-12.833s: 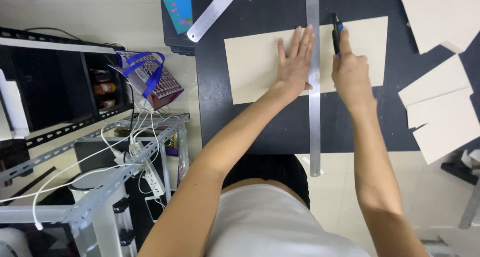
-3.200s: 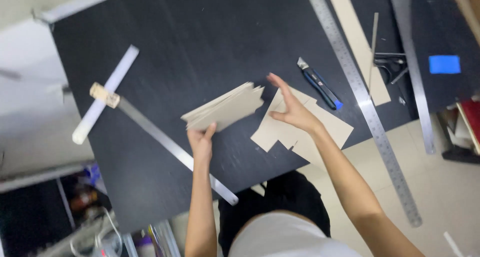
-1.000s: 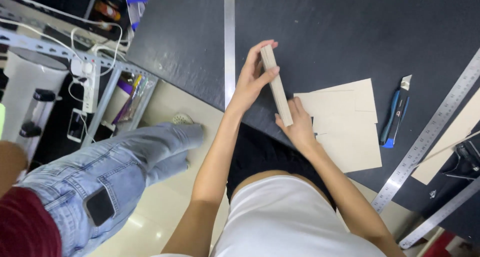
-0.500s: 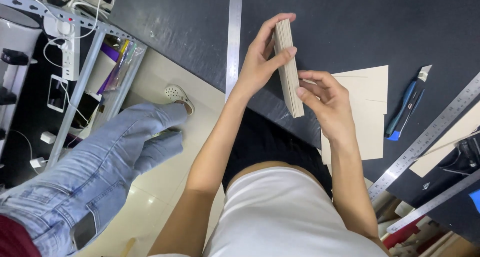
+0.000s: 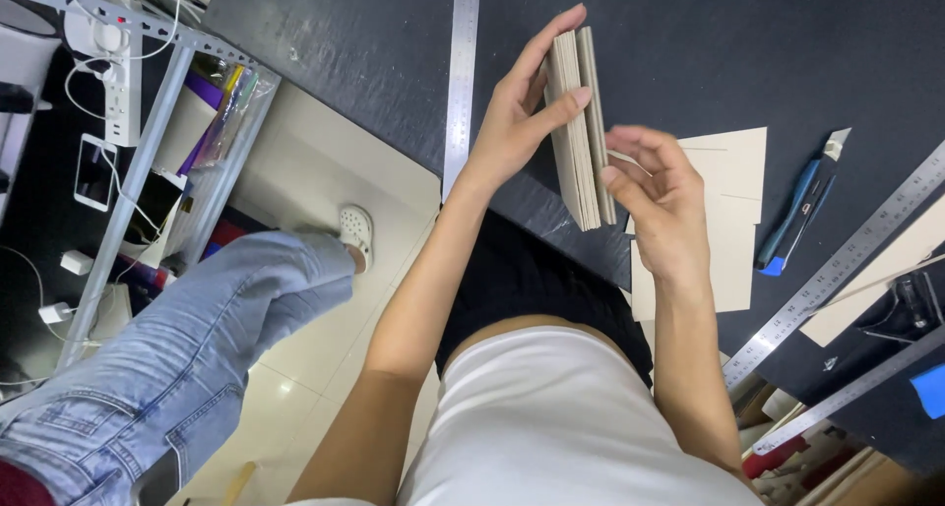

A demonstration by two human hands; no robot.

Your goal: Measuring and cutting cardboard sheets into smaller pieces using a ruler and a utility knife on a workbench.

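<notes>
My left hand [image 5: 514, 122] grips a stack of several tan cardboard pieces [image 5: 583, 132], held on edge above the near rim of the black table [image 5: 709, 33]. The thumb lies across the stack's near face and the fingers reach up behind it. My right hand [image 5: 661, 201] is just to the right of the stack, fingers curled and apart, fingertips close to its lower edge, holding nothing. Under that hand a few flat cardboard sheets [image 5: 733, 211] lie on the table, overhanging its edge.
A steel ruler [image 5: 461, 73] lies left of my left hand. A blue utility knife [image 5: 799, 216] and two long steel rulers [image 5: 847, 260] lie to the right. Another person's leg in jeans [image 5: 177, 368] and white shoe [image 5: 356, 230] stand at left beside a metal shelf [image 5: 148, 152].
The cardboard stack has stayed in my left hand. My right hand has come off the stack's side and sits slightly lower and apart. The view has shifted a little.
</notes>
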